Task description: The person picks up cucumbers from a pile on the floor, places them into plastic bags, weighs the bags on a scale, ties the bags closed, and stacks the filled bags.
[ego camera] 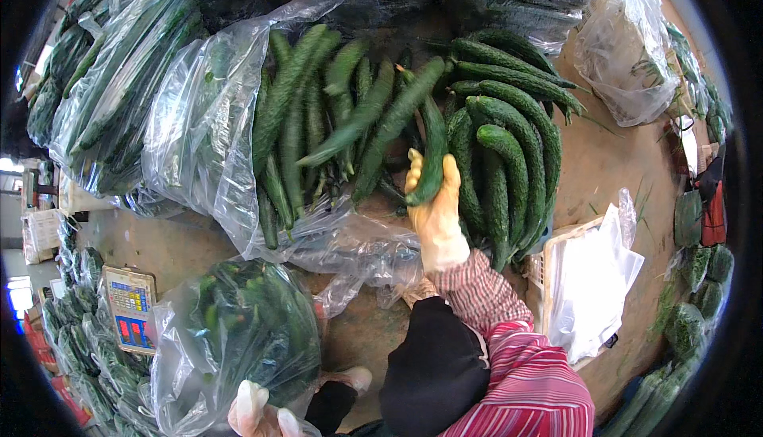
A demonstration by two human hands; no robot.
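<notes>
My right hand (438,216), in a pale yellow glove, is closed around the lower end of a curved cucumber (434,133). Beyond it, long cucumbers (307,121) spill from the mouth of a large clear plastic bag (202,121), some of them blurred. Right beside the hand lies a neat stack of curved cucumbers (518,151). My left hand (259,413), in a whitish glove, is at the bottom edge, partly cut off by the frame. It is against the near side of another clear bag (238,324) with cucumbers inside; its grip is not clear.
A scale with a keypad and display (128,312) stands at the left. White plastic sheets (590,282) lie over a crate (539,264) at the right. More bagged cucumbers (131,79) line the far left, and a crumpled clear bag (626,55) sits at the upper right.
</notes>
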